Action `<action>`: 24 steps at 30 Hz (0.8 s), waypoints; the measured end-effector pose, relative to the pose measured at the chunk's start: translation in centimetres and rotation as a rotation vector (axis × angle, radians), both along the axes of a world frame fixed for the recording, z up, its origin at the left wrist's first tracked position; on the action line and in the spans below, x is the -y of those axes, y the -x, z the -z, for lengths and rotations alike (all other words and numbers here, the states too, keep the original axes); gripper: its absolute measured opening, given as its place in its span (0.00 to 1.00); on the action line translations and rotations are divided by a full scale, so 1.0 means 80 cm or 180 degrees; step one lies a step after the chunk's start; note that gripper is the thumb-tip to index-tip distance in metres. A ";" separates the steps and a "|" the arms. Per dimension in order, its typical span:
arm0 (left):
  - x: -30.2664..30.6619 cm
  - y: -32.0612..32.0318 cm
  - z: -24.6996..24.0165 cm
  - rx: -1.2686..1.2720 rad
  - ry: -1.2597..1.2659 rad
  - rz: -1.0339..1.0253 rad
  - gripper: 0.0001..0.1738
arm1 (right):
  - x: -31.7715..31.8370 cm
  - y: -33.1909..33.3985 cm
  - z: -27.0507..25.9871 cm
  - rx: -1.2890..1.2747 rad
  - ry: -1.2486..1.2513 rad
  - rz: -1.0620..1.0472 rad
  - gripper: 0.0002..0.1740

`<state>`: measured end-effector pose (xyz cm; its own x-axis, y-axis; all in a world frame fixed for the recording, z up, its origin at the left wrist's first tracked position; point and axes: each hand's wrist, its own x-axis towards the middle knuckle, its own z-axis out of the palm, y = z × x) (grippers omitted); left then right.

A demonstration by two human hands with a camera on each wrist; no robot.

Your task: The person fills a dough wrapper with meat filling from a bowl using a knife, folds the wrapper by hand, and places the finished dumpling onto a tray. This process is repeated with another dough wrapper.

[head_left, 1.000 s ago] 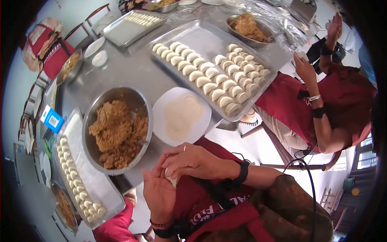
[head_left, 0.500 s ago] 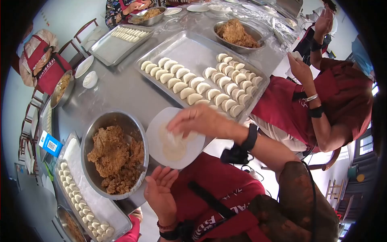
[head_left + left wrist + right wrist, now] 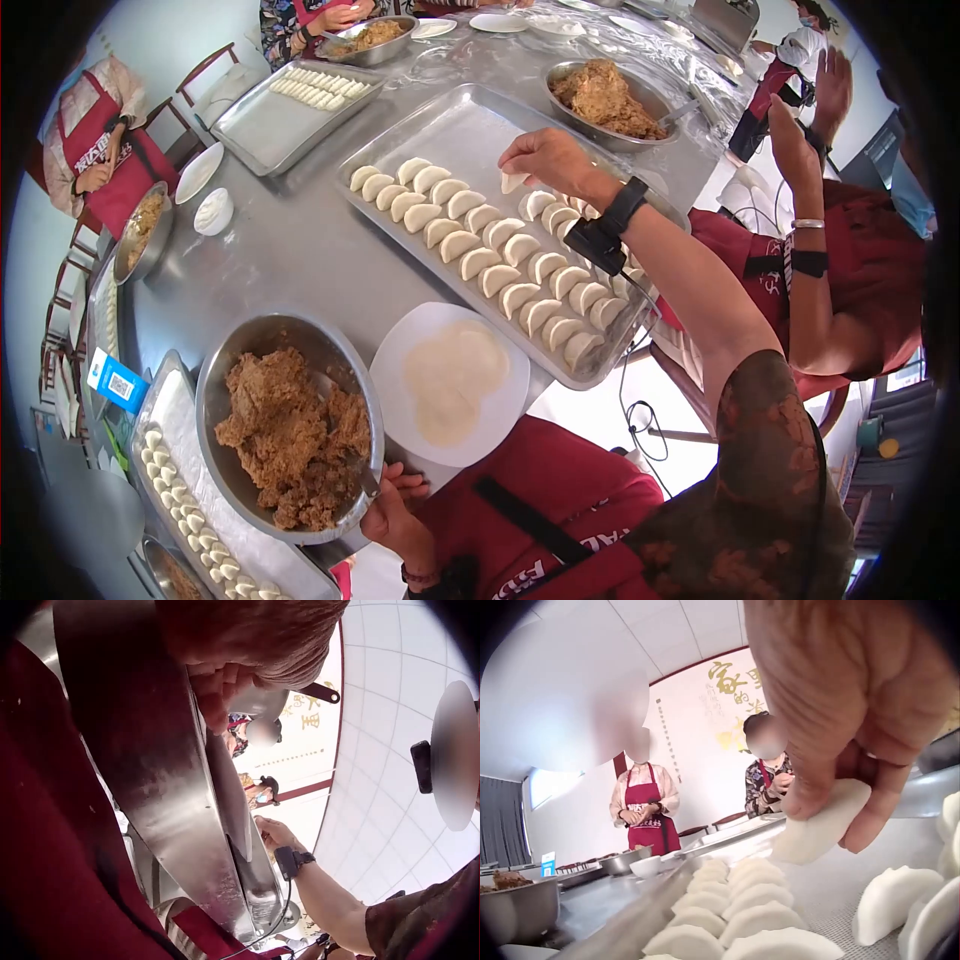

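Over the large metal tray (image 3: 465,125), my right hand (image 3: 555,160) pinches a white half-moon dumpling (image 3: 821,825) between thumb and fingers. Rows of dumplings (image 3: 460,245) lie on the tray below and beside it. At the near rim of a steel bowl (image 3: 268,335), my left hand (image 3: 393,515) holds the handle of a metal spoon (image 3: 371,484). The handle's holed end (image 3: 324,694) pokes out past the hand in the left wrist view. Brown filling (image 3: 285,440) heaps in the bowl and partly hides the spoon. Round wrappers (image 3: 455,375) lie on a white plate (image 3: 400,355) beside it.
A narrower tray (image 3: 180,395) with small dumplings stands left of the bowl, beside a blue code card (image 3: 117,381). Another filling bowl (image 3: 640,140) is beyond the large tray. A person in a red apron (image 3: 740,265) sits on the right; others stand around the table.
My right hand went from pressing at my left palm, past the wrapper plate, out over the large tray with a dumpling. My left hand moved to the bowl's rim and took the spoon handle.
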<state>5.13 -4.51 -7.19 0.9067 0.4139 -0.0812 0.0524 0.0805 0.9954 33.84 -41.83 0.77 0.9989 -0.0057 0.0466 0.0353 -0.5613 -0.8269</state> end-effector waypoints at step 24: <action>0.006 -0.002 0.003 -0.0006 -0.0181 -0.0136 0.15 | 0.024 -0.016 0.061 0.0009 0.0563 -0.0856 0.14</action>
